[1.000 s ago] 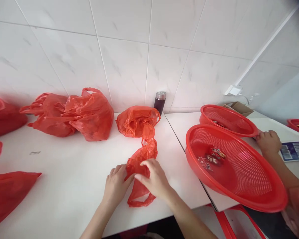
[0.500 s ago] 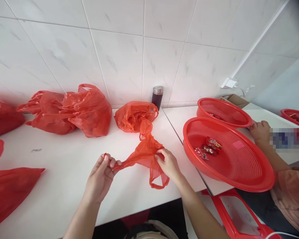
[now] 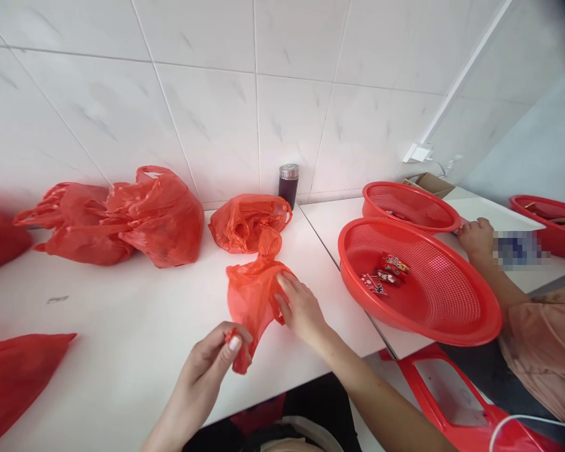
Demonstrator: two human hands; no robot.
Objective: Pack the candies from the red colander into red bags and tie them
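White wall tiles [image 3: 202, 125] are being lit softly, and below them a white table [image 3: 136, 314] is being used to hold red bags and baskets. Near the middle of the frame, just below the center, a thin red bag [image 3: 252, 292] is being handled, partly lying on the table. Its lower end is being pinched by the left hand [image 3: 204, 364], with the grip closed on a bunched bit of plastic. Its upper right side is being touched by the right hand [image 3: 306, 307], with the fingers bent over it; whether that grip is being closed on the plastic cannot be told.

By its look, very light, soft and floppy plastic is being handled, likely a bit slippery and easy to rip if being pulled hard. A good hold is probably being offered by the bunched end and by the thicker folds, more than by one flat, thin layer.

Bright red is being shown all over, with light passing through the flat part and creases gathering at the top. Behind it, a wrinkled red bundle [image 3: 226, 226] is being seen very close; whether the two are being joined cannot be told. At the right, small wrapped packets [image 3: 390, 276] are being held in a big red basket [image 3: 461, 295].
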